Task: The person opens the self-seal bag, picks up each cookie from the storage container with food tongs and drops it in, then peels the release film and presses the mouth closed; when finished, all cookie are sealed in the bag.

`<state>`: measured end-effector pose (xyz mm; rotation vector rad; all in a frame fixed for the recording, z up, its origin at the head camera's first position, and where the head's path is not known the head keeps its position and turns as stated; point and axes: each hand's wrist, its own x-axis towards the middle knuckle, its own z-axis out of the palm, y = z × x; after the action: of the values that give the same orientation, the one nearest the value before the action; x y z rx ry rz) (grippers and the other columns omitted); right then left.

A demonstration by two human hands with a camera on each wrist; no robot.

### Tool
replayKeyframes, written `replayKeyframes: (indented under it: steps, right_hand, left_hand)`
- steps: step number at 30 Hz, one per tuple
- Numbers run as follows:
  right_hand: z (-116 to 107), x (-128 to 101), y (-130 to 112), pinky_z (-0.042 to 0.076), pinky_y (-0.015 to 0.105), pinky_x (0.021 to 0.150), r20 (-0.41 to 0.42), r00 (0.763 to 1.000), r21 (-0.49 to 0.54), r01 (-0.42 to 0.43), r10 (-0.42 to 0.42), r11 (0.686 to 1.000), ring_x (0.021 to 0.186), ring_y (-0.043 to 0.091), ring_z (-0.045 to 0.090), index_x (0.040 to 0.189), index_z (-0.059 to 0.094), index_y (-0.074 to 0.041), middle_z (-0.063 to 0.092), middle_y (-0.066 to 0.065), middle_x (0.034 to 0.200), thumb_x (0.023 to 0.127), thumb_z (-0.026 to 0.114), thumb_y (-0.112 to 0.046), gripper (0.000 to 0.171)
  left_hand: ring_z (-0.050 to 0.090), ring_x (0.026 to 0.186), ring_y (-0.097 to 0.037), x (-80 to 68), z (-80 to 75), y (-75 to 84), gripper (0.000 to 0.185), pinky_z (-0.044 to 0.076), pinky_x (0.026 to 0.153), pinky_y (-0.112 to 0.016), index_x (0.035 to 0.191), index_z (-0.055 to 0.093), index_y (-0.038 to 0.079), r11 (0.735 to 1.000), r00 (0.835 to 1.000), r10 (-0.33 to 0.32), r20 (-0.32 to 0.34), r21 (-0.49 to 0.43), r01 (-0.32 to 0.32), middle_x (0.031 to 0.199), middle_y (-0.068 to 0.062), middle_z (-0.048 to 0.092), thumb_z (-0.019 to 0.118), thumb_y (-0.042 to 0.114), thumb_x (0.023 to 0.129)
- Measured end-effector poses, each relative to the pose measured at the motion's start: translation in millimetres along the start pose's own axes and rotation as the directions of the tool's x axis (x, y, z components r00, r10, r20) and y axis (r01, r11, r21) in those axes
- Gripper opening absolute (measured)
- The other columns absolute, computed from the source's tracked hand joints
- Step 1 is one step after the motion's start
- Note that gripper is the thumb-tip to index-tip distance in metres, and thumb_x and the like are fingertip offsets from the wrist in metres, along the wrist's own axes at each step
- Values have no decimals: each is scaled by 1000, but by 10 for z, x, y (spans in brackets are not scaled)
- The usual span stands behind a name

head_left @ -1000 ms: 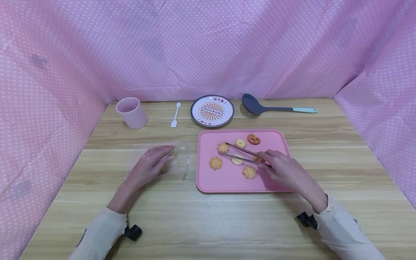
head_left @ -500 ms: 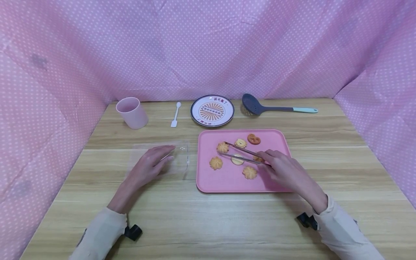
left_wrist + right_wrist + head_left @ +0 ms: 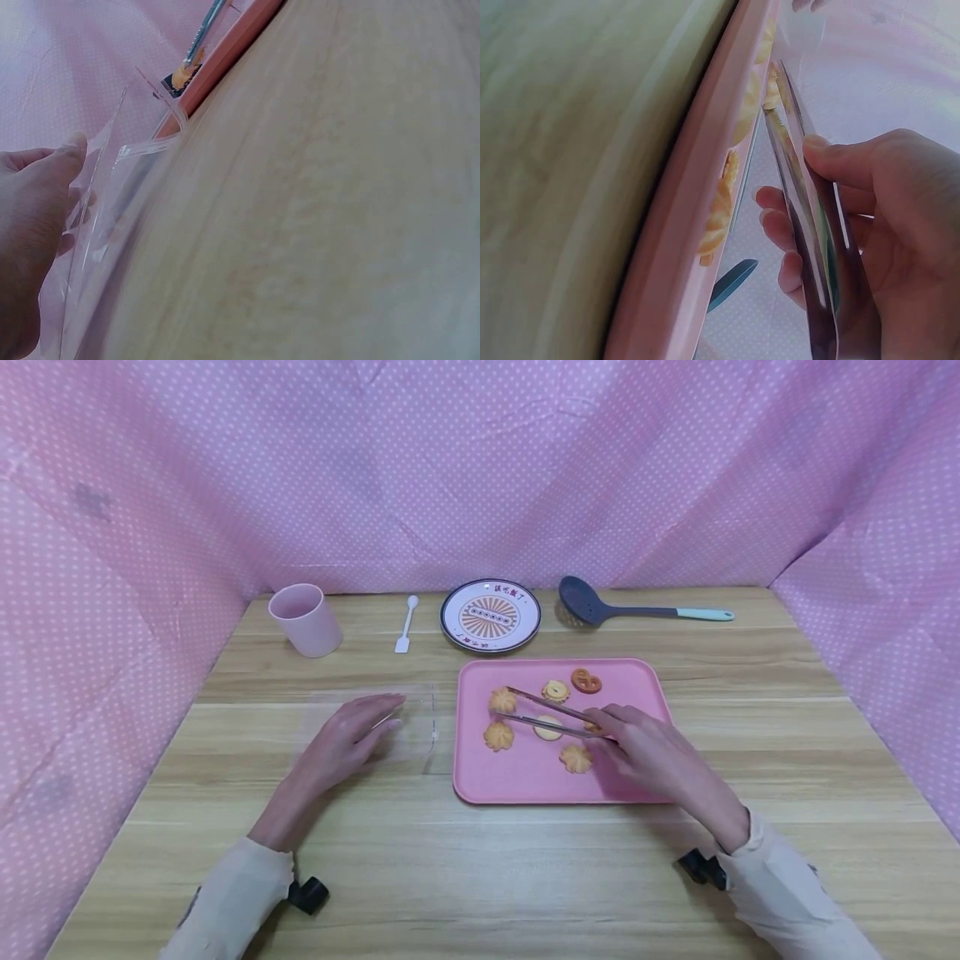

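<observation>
counter [image 3: 525, 860]: wood-look top filling the lower half of the head view, pink dotted cloth all around it
tray [image 3: 637, 681]: pink, centre right of the frame, cookies scattered on it
bag [image 3: 420, 735]: clear plastic, lying flat just left of the tray, honestly hard to see its edges
left hand [image 3: 341, 743]: resting flat on the bag, fingers pretty much straight, not gripping anything
right hand [image 3: 648, 752]: over the right part of the tray, fingers wrapped round the tongs
tongs [image 3: 547, 714]: metal, pointing left across the tray, tips pinching a cookie
plate [image 3: 490, 615]: patterned, upper centre, behind the tray
ladle [image 3: 630, 607]: dark bowl, teal handle end, upper right of the plate
cup [image 3: 303, 620]: pink, upper left of the counter
spoon [image 3: 406, 625]: small and white, between cup and plate
cookie [image 3: 501, 700]: the one in the tongs, near the tray's upper left
</observation>
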<state>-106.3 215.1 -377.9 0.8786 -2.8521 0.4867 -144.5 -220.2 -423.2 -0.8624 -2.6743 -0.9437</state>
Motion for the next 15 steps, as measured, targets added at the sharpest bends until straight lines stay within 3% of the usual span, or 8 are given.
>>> replayKeyframes:
  steps: [7, 15]
  right_hand:
    - [-9, 63, -103, 61, 43, 75, 46, 999, 36, -13, 11, 999, 90, 26, 67, 125, 71, 0, 73, 13, 106, 88, 81, 0, 38]
    - [49, 138, -206, 59, 39, 70, 30, 999, 45, 36, -37, 998, 83, 20, 63, 125, 71, -3, 72, 10, 102, 89, 82, -4, 38]
  left_hand:
    - [57, 130, -37, 14, -6, 13, 38, 43, 110, -57, 139, 64, 1, 999, 999, 35, -5, 6, -35, 138, -15, 64, 68, 9, 101]
    - [58, 129, -37, 10, -4, 7, 38, 43, 110, -57, 138, 64, 1, 999, 999, 46, -12, 14, -46, 137, -16, 65, 68, 8, 101]
